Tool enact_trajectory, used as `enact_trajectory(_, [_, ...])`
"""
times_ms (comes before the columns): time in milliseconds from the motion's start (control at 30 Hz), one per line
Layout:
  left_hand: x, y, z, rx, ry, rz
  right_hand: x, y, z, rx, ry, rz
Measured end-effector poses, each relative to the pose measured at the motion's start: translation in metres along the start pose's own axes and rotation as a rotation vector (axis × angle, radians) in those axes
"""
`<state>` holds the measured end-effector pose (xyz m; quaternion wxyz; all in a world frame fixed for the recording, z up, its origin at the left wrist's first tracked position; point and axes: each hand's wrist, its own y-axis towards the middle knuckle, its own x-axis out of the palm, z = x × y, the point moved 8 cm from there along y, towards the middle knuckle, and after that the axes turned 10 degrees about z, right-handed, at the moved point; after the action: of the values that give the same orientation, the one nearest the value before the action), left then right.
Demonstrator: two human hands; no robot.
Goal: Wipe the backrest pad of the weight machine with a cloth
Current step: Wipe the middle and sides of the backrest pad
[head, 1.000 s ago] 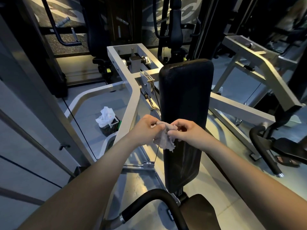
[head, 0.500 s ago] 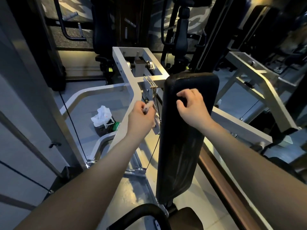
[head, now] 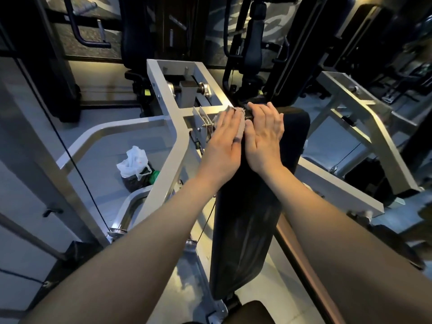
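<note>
Cloth (head: 242, 124), pale and crumpled, lies on the upper left corner of the black backrest pad (head: 245, 230), which stands upright in the white machine frame (head: 177, 139). The left hand (head: 224, 141) presses it there, grip spread flat with fingers straight. The right hand (head: 265, 134) rests on the pad just beside the left one, grip also spread, fingertips at the pad's top edge. A white plastic bag (head: 132, 161) sits on the floor to the left.
</note>
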<state>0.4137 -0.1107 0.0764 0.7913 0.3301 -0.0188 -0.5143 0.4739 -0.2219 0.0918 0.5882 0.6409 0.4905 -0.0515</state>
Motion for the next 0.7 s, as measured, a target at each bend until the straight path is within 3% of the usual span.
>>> enact_trajectory(133, [-0.002, 0.039, 0.005, 0.060, 0.030, -0.157, 0.008, -0.002, 0.004, -0.069, 0.003, 0.045])
enact_trajectory(200, [-0.004, 0.041, 0.005, 0.080, 0.023, -0.155, 0.008, -0.002, 0.006, -0.077, 0.003, 0.078])
enact_trajectory(367, [-0.014, -0.003, -0.028, 0.112, -0.010, -0.008, 0.007, -0.003, 0.004, -0.109, -0.018, 0.188])
enact_trajectory(567, [0.012, -0.082, -0.069, -0.076, -0.037, 0.010, 0.010, -0.007, 0.006, -0.141, -0.050, 0.325])
enact_trajectory(700, [-0.011, -0.039, -0.049, -0.213, -0.138, 0.226, 0.011, -0.007, 0.005, -0.132, -0.045, 0.322])
